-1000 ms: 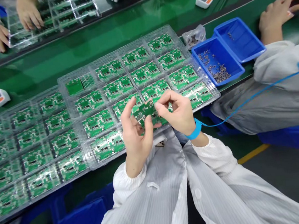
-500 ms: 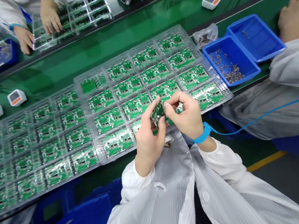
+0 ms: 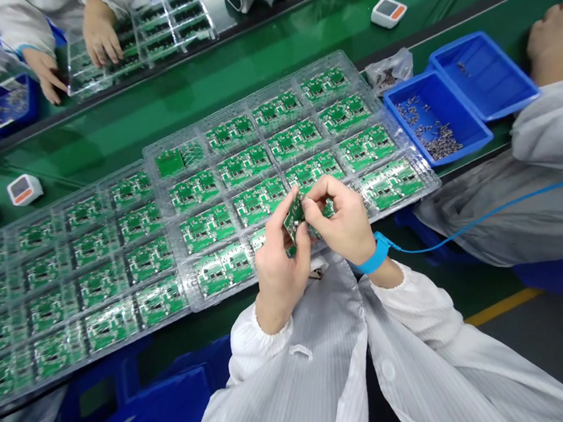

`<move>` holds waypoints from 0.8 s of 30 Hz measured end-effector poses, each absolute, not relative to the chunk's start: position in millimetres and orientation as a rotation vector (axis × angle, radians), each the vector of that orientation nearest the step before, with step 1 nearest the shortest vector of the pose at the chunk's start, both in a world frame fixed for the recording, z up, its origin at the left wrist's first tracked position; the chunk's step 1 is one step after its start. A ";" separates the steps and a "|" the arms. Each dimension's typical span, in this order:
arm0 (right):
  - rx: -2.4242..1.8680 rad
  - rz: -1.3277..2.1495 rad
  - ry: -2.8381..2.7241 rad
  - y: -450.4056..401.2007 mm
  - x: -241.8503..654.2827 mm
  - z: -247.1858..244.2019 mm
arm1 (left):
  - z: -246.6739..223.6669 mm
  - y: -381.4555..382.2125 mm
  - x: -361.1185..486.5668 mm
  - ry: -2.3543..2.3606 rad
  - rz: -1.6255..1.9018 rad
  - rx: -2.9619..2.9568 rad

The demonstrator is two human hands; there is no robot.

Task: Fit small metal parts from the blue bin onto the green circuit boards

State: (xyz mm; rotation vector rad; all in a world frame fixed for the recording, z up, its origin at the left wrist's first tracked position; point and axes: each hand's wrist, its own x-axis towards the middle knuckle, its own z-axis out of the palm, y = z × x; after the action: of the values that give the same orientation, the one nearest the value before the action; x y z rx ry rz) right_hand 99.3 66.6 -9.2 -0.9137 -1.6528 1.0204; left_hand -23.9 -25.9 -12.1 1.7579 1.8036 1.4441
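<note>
A small green circuit board [image 3: 293,220] is tilted up in my left hand [image 3: 282,259], gripped by its edges between thumb and fingers. My right hand [image 3: 341,217] is closed in a pinch against the board's right side. Whatever its fingertips hold is hidden. A blue strap [image 3: 377,253] circles my right wrist. Both hands are over the near edge of a clear plastic tray [image 3: 195,305] with rows of green boards. In its far-left pocket one board [image 3: 169,162] lies with its plain green side up, beside a bare space.
Two blue bins [image 3: 463,155] at right hold small metal parts [image 3: 440,144], beside a plastic bag [image 3: 390,70]. Another board tray [image 3: 85,349] lies left. White-and-orange devices [image 3: 389,13] sit on the green belt [image 3: 264,45]. Co-workers' hands [image 3: 102,34] are across; another person's arm [image 3: 554,51] is right.
My right hand has shifted slightly left, closer to my left hand, with its pinch still at the board. The white-and-orange devices have moved left along the belt.
</note>
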 end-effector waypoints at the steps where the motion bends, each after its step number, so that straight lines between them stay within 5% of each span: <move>1: -0.914 1.020 -1.650 66.5 98.7 -9.2 | -12.1 -25.9 -24.6 1.809 1.441 1.777; 17: -0.692 0.821 -1.826 67.4 98.7 -2.2 | 1.7 -29.0 -47.4 1.855 1.441 1.738; 24: -0.658 0.739 -1.909 61.3 126.2 -2.8 | 40.2 -39.8 -136.7 2.072 1.183 2.114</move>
State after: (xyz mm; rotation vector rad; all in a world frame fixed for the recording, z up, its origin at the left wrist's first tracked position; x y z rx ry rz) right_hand 126.2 61.3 -2.8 -0.6582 -1.9092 0.7390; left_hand -136.7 -39.8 40.2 2.1136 2.0717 1.1827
